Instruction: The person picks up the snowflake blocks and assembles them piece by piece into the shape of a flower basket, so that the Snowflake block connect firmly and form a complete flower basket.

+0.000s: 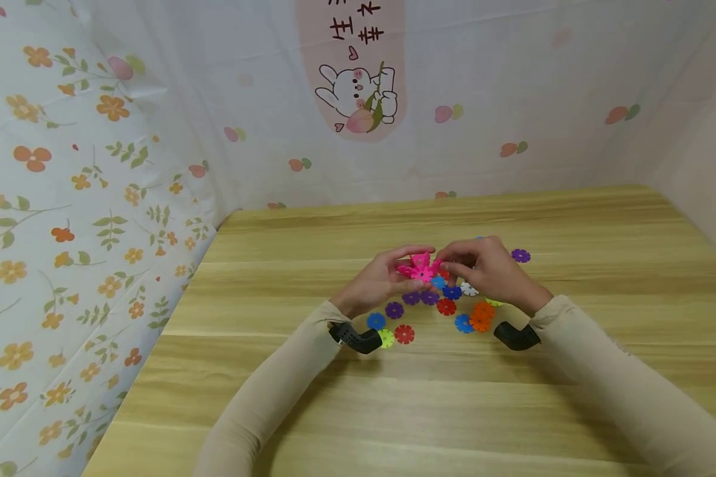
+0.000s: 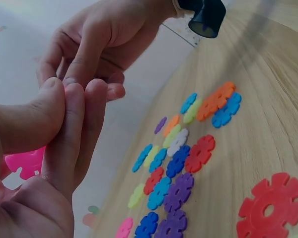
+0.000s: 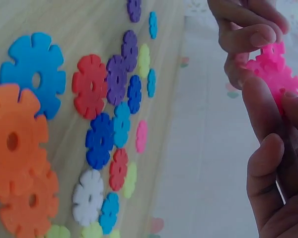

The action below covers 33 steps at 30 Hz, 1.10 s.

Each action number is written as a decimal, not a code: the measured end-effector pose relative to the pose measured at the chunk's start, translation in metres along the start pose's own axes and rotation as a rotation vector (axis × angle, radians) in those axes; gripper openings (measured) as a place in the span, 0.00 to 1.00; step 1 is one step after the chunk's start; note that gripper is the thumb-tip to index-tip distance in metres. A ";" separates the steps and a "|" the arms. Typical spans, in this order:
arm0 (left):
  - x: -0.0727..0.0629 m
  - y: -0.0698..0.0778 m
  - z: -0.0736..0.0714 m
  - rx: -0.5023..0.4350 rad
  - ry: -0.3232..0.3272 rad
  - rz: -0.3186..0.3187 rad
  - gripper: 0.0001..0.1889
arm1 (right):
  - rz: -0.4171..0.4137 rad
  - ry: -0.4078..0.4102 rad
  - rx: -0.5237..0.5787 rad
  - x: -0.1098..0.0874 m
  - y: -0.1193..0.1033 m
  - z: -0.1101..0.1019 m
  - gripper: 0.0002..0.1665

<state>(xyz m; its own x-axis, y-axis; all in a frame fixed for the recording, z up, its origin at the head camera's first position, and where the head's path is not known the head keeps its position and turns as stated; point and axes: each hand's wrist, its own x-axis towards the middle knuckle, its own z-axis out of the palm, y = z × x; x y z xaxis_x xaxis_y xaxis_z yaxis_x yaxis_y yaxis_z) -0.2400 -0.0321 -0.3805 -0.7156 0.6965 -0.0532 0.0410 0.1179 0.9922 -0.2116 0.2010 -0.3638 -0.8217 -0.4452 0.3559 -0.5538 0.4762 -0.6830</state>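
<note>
Several pink notched discs, joined into one cluster (image 1: 421, 273), are held up over the table between both hands. My left hand (image 1: 374, 281) grips the cluster from the left, thumb below and fingers behind it. My right hand (image 1: 485, 268) pinches a pink disc at the cluster's right side between thumb and forefinger. In the right wrist view the pink pieces (image 3: 273, 74) show between the fingertips of the two hands. The left wrist view has most of the cluster hidden behind the left hand, with one pink disc (image 2: 27, 162) visible below the thumb.
Loose notched discs lie on the wooden table (image 1: 358, 404) below the hands: a red disc (image 1: 404, 334), a purple disc (image 1: 394, 310), stacked orange discs (image 1: 482, 316), a white disc (image 3: 88, 197) and several blue ones. Behind the table hangs a printed curtain (image 1: 489, 99).
</note>
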 end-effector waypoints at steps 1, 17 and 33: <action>0.000 0.000 0.000 -0.001 0.002 0.001 0.31 | -0.014 0.008 -0.006 0.000 -0.001 0.000 0.06; -0.005 0.000 -0.012 0.022 0.103 -0.029 0.26 | 0.055 -0.128 -0.039 0.026 0.002 0.002 0.11; -0.010 -0.012 -0.030 -0.074 0.143 -0.030 0.28 | 0.119 -0.339 -0.506 0.079 0.040 0.032 0.15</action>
<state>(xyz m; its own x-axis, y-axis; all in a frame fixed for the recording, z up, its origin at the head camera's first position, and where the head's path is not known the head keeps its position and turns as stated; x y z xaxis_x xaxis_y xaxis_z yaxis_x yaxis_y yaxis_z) -0.2544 -0.0616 -0.3883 -0.8082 0.5845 -0.0714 -0.0296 0.0809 0.9963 -0.2941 0.1607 -0.3838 -0.8393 -0.5434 0.0169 -0.5245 0.8010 -0.2886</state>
